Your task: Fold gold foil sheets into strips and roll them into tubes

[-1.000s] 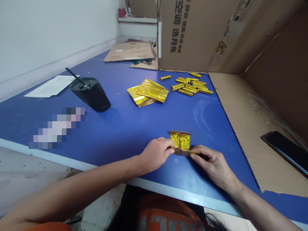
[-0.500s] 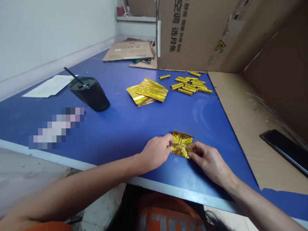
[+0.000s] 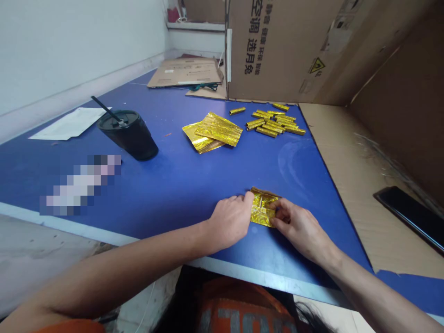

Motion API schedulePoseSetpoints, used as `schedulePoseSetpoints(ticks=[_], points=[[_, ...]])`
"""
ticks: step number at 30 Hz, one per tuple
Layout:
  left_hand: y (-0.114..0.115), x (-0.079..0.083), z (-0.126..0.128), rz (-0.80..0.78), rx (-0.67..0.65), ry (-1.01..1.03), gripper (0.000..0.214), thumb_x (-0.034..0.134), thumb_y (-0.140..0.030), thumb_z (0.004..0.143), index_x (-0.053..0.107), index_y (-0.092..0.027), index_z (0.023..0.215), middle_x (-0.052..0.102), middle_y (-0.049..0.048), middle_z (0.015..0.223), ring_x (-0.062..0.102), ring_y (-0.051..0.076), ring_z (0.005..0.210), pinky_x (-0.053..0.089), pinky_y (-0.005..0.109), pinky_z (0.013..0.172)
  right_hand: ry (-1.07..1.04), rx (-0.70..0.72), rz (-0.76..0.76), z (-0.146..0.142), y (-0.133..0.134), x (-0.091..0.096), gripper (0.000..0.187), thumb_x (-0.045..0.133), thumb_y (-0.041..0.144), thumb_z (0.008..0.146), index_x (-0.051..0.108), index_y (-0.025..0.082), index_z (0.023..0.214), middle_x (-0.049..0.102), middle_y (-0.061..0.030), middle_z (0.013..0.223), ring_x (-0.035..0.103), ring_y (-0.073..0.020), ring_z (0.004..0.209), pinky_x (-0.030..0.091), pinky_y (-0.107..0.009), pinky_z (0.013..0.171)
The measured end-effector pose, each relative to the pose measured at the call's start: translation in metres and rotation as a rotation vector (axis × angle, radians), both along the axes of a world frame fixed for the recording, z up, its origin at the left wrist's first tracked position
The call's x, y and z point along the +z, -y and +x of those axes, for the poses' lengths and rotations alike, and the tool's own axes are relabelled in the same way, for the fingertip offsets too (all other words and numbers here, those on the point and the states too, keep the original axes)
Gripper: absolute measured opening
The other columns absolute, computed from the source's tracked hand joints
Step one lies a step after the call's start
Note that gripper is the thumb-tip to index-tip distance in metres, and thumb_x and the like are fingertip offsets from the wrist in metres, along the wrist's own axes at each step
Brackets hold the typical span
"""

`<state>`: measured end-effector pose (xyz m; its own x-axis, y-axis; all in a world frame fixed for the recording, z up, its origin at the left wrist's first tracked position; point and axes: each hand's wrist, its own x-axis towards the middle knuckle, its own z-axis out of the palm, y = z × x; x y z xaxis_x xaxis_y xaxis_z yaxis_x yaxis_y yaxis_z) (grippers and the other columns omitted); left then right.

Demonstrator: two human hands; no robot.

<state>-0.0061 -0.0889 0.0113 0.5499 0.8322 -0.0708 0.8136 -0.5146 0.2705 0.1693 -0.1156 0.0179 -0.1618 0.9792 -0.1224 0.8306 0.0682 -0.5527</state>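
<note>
A folded piece of gold holographic foil [image 3: 262, 209] lies on the blue table [image 3: 180, 189], held between both hands. My left hand [image 3: 229, 222] presses its fingertips on the foil's left edge. My right hand [image 3: 298, 227] pinches the right edge between fingers and thumb. A brownish backing shows along the far edge. Beyond the hands, a stack of flat gold foil sheets [image 3: 212, 132] lies near a loose pile of rolled gold foil tubes [image 3: 274, 124]. Neither hand touches these.
A black lidded cup with a straw [image 3: 130, 137] and a white paper sheet [image 3: 69, 124] stand at the left. A blurred patch [image 3: 79, 186] covers part of the table. Cardboard boxes [image 3: 277, 46] rise behind, and a black phone [image 3: 409, 212] lies on cardboard at the right.
The foil has been folded over and now lies flatter, with its brown edge moved from the near side to the far side. Both hands have closed in on it.
</note>
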Motion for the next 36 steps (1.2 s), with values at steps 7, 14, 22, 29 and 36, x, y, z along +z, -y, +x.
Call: schedulePoseSetpoints(ticks=[7,14,22,29,36], points=[[0.001,-0.001,0.001,0.029,-0.017,-0.011,0.02,0.04,-0.011,0.078,0.04,-0.012,0.098,0.061,0.011,0.081,0.061,0.024,0.072,0.046,0.034,0.06,0.031,0.001,0.059,-0.002,0.001,-0.002,0.018,0.043,0.015,0.071,0.047,0.022,0.086,0.062,0.0032,0.06,0.057,-0.0139,0.052,0.038,-0.025,0.049],[0.002,-0.002,0.002,0.094,-0.04,-0.041,0.016,0.038,-0.009,0.079,0.042,-0.013,0.094,0.06,0.0091,0.079,0.06,0.024,0.073,0.045,0.035,0.062,0.16,0.056,0.079,-0.002,0.004,-0.006,0.008,0.043,0.016,0.075,0.048,0.022,0.073,0.062,0.0014,0.063,0.059,-0.015,0.057,0.038,-0.026,0.051],[0.0,-0.009,-0.003,0.153,-0.055,-0.016,0.018,0.038,-0.009,0.081,0.043,-0.015,0.097,0.058,0.0075,0.082,0.057,0.022,0.076,0.042,0.033,0.065,0.269,0.144,0.283,-0.001,0.02,-0.013,0.02,0.039,0.021,0.084,0.06,0.022,0.082,0.061,-0.0025,0.075,0.058,-0.0152,0.066,0.042,-0.026,0.059],[-0.028,-0.012,-0.005,0.242,-0.195,-0.041,0.018,0.042,-0.012,0.082,0.044,-0.016,0.1,0.059,0.0056,0.089,0.056,0.019,0.081,0.038,0.033,0.072,0.454,0.224,0.518,-0.014,0.036,-0.009,0.027,0.045,0.033,0.083,0.067,0.018,0.09,0.062,-0.0101,0.08,0.056,-0.022,0.072,0.042,-0.035,0.065],[-0.039,-0.013,-0.005,0.244,-0.225,-0.028,0.016,0.041,-0.016,0.084,0.046,-0.016,0.099,0.058,0.0051,0.09,0.056,0.02,0.085,0.036,0.033,0.072,0.424,0.397,0.576,-0.024,0.033,-0.017,0.034,0.039,0.023,0.086,0.057,0.009,0.111,0.059,-0.0165,0.115,0.054,-0.0251,0.105,0.024,-0.051,0.099]])
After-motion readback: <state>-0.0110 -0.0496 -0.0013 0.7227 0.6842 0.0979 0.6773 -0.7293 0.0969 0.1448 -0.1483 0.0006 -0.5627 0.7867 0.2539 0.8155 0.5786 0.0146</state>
